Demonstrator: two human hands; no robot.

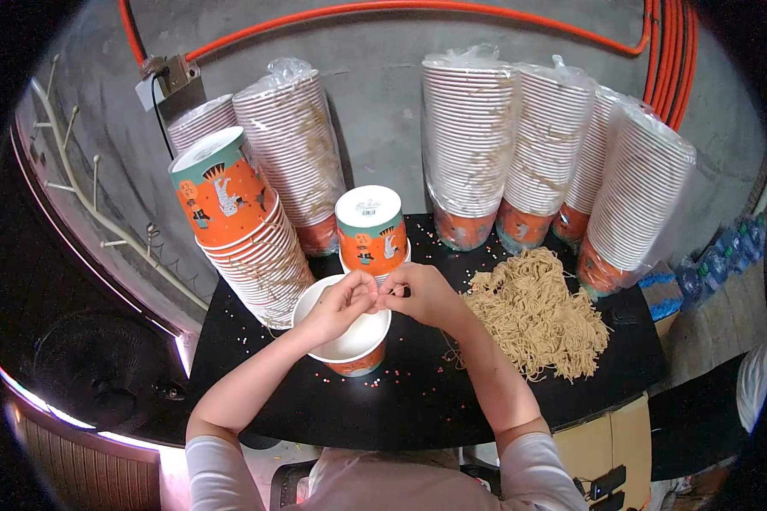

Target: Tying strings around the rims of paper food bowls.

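Both hands meet over an open paper bucket, white inside and orange outside, standing upright on the black table. My left hand and my right hand are each closed in a pinch, fingertips almost touching above the bucket's right rim. Whatever lies between the fingers is too small to make out. Just beyond them is a short upside-down stack of orange and teal printed buckets. A loose heap of tan string lies to the right of my right hand.
A tall stack of upside-down buckets leans at the left. Plastic-wrapped bucket stacks stand behind it, with several more wrapped stacks at the back right. Small pale and pink bits are scattered over the black table.
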